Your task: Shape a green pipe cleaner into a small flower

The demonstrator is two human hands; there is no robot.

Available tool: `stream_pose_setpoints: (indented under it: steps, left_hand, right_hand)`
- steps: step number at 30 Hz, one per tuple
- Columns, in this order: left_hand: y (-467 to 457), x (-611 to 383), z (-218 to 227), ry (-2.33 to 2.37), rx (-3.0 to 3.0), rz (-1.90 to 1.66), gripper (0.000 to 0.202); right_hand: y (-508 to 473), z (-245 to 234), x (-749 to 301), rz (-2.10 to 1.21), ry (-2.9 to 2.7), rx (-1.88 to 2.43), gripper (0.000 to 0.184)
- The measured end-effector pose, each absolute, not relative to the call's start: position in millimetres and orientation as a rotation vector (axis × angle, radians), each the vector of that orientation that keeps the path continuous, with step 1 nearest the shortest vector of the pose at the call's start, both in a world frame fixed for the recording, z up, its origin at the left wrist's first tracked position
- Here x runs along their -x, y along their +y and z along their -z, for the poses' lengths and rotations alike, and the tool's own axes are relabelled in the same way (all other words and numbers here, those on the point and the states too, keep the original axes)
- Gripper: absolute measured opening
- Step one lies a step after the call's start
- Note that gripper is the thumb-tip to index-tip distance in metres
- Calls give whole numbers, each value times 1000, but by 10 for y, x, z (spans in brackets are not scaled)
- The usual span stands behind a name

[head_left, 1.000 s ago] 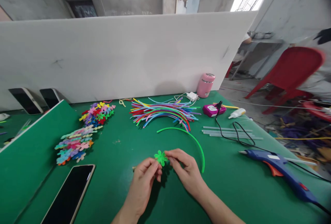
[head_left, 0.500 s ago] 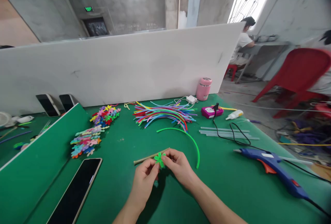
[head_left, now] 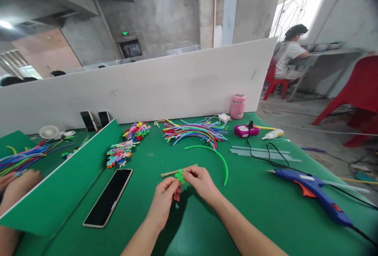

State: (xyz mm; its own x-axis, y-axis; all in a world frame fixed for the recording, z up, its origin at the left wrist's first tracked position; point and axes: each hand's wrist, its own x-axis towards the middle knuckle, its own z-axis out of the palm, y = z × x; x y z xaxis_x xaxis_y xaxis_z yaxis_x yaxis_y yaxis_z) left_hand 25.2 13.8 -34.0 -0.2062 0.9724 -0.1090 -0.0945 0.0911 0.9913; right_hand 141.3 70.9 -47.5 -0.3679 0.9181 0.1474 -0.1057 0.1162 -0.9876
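Between my two hands is a small green pipe-cleaner flower [head_left: 180, 176], raised over the green tabletop. My left hand [head_left: 165, 195] pinches its left side between thumb and fingers, while my right hand [head_left: 203, 183] pinches its right edge. Just behind my fingers lies a thin tan stick [head_left: 171, 173], partly covered by the right hand. A curved green pipe cleaner [head_left: 222, 159] rests beyond my right hand. Further back is a heap of pipe cleaners [head_left: 191, 132] in many colours. Finished-looking flowers [head_left: 120, 153] are piled to the left.
A phone [head_left: 108, 197] lies left of my hands, by a green divider [head_left: 67, 185]. On the right are a blue glue gun [head_left: 310, 189] with its cord, clear glue sticks [head_left: 260, 152], a purple box [head_left: 247, 130] and a pink flask [head_left: 238, 106]. A co-worker's hands [head_left: 22, 185] show beyond the divider.
My view has swung left and up, bringing the co-worker's hands into sight. Both my hands still hold the green flower, which is turned slightly.
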Motion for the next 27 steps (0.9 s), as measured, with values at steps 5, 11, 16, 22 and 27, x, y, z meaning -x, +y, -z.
stream_pose_setpoints:
  steps: [5,11,16,22,27]
  left_hand:
    - [95,-222,318,1332,-932,-1377,23]
    - [109,-213,314,1323,-928,-1436,23]
    - [147,-173,374,1314,-922,-1453,22]
    - [237,-170,445,1293,-923,-1426,19]
    - [316,-182,462,1267,-955,-1401,15]
  right_hand:
    - [710,482,-1420,-1480,-1528,815,28]
    - [792,502,-1468,-1520,-1462,867,38]
    - [762,468,-1480,-1607,-1454,832,28]
    - [738,485,-1444,-1659,-1413,794,20]
    - [820,566,-1459,-1657,-1382,823,17]
